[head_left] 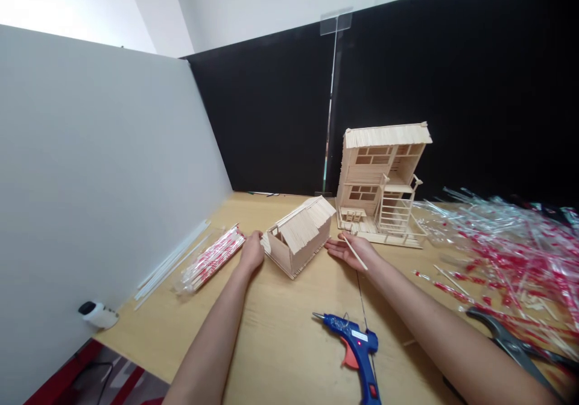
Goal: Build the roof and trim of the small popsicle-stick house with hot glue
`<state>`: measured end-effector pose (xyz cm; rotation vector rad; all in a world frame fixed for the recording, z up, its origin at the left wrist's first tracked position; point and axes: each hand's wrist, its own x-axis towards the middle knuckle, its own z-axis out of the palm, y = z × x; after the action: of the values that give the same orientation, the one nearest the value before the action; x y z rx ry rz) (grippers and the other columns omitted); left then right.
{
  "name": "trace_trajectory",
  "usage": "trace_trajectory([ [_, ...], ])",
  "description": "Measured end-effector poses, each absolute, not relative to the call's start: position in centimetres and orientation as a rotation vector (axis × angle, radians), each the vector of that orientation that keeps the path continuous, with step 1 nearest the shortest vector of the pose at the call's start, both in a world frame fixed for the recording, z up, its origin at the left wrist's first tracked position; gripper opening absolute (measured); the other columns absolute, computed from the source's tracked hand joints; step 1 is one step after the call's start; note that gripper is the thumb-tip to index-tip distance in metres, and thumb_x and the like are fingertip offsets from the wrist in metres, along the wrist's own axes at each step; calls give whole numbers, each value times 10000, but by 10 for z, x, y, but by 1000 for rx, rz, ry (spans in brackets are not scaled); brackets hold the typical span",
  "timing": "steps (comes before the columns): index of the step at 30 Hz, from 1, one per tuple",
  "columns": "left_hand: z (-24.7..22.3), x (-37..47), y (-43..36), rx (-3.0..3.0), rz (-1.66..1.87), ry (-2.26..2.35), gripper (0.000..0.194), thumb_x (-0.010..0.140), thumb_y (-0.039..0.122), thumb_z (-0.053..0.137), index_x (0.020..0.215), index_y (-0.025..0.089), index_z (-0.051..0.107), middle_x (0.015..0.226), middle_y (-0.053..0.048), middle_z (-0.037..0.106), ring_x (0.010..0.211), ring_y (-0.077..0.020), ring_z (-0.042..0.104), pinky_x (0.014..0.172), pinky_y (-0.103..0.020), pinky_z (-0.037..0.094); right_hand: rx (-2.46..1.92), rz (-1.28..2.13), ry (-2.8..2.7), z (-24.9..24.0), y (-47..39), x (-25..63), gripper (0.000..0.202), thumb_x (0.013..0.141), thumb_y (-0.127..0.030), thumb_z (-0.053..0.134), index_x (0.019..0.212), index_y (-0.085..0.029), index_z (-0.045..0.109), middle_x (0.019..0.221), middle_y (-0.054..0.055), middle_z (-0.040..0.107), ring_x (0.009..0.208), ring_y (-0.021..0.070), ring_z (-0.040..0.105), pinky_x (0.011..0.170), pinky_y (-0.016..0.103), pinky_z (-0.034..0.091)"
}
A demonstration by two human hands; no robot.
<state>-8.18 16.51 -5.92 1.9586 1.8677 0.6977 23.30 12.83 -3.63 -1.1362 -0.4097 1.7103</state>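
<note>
1. Small stick house: sitting on the wooden table at centre, its roof ridge running toward 2 o'clock; both hands are flanking it

2. Left hand: resting at the house's 9 o'clock side, fingers curled against the wall corner; whether they are pinching the wall cannot be told

3. Right hand: lying at the house's 3 o'clock side, palm up and fingers spread apart, with a thin wooden stick lying across it, not clamped

4. Tall stick house: standing at 1 o'clock of the small one, apart from it

5. Glue gun: lying at 6 o'clock, nozzle pointing toward 10 o'clock, well apart from both hands

6. Wrapped stick bundle at 9 o'clock; heap of empty wrappers at 3 o'clock; scissors at 4 o'clock

7. Handling note, as a judgement: the left hand is best bracing the house low on the wall, pressing lightly, while the stick is being pinched near one end for steady placing
</note>
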Motion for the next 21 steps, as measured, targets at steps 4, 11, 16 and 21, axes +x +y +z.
trace_trajectory([
  [4, -49, -88, 145, 2009, 596, 1969, 394, 756, 8, 442, 1125, 121, 521, 1116, -178, 643, 1067, -266, 584, 932, -367, 407, -1112, 1723, -429, -38, 141, 228, 292, 976, -282, 398, 692, -218, 425, 927, 140, 685, 871, 208, 699, 887, 385, 525],
  [11, -36, -82, 67, 2094, 479, 1857, 319, 785, 36, 439, 1081, 142, 494, 1035, -144, 652, 966, -236, 621, 856, -326, 446, -1053, 1772, -473, -40, 172, 213, 276, 949, -259, 446, 676, -229, 421, 741, 81, 666, 718, 206, 671, 766, 377, 553],
  [16, -35, -61, 24, 2002, 531, 1719, 272, 834, 99, 419, 1096, 158, 460, 1028, -123, 616, 911, -207, 615, 828, -317, 458, -1037, 1752, -499, -35, 173, 224, 289, 941, -243, 467, 654, -230, 427, 672, 53, 662, 684, 186, 660, 745, 306, 547],
  [21, -26, -49, 7, 1998, 487, 1605, 281, 849, 167, 437, 1129, 166, 460, 959, -95, 636, 853, -210, 622, 776, -314, 451, -1147, 1716, -477, -27, 144, 268, 289, 979, -286, 420, 699, -221, 438, 862, 91, 717, 834, 199, 698, 876, 400, 523],
])
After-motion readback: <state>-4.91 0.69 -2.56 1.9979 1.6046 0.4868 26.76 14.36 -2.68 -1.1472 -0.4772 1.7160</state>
